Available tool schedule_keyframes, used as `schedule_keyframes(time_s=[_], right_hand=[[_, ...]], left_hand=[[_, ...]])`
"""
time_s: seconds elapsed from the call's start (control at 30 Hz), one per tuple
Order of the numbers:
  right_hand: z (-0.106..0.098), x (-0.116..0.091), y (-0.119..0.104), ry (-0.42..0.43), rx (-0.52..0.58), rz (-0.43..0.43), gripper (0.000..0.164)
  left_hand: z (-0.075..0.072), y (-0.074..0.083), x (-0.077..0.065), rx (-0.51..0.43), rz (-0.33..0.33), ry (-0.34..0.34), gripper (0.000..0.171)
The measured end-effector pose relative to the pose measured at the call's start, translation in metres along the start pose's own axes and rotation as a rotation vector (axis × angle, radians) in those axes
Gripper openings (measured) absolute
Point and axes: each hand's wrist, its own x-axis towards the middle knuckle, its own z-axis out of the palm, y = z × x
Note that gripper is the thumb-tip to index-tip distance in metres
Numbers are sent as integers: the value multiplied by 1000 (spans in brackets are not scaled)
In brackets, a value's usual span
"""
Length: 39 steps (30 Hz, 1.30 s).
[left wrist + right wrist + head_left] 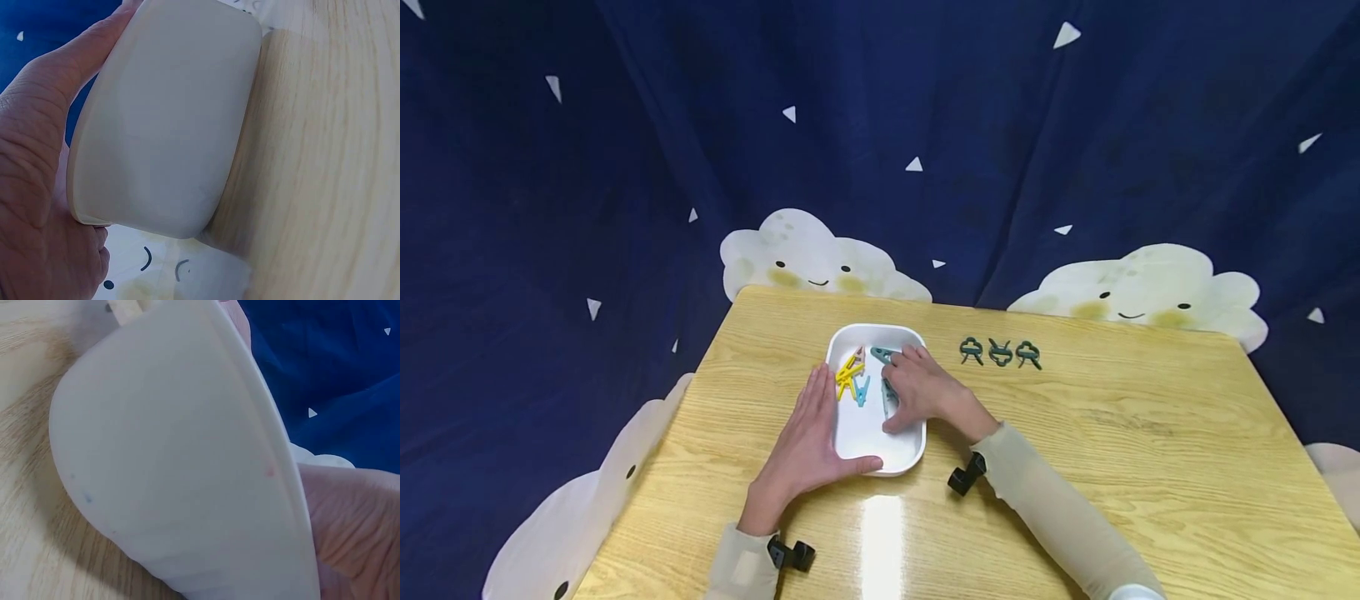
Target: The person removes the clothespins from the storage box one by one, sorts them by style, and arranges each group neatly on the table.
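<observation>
Three green clips (1000, 347) lined up outside, mixed clips (848, 375) left in my tray (859, 435); left hand (808, 439) spread against it, right hand (919, 387) inside, hold unclear

1. 1 white bin (861, 435).
2. At the bin, 2 hands: 1 left hand (808, 446), 1 right hand (923, 389).
3. Inside the bin: 2 overlapping yellow clips (848, 372), 1 light blue clip (862, 393), 1 pink clip (860, 356), at least 2 green clips (881, 355), partly hidden.
4. Right of the bin: 3 dark clips (1001, 348).
5. Beyond the bin: 2 printed clouds (805, 242).
</observation>
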Motion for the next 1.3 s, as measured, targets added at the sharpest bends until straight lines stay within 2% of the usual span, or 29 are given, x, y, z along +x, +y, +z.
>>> schedule_keyframes(time_s=[0.37, 0.6, 0.93, 1.3], right_hand=[[1, -1, 0, 68, -20, -15, 72], [-3, -6, 1, 129, -11, -35, 75], [-14, -20, 4, 194, 39, -27, 79], [-37, -40, 11, 263, 83, 20, 81]], left_hand=[[0, 0, 1, -7, 0, 5, 153], [0, 0, 0, 4, 0, 5, 154], [2, 1, 0, 3, 7, 9, 155], [2, 1, -1, 11, 9, 17, 154]])
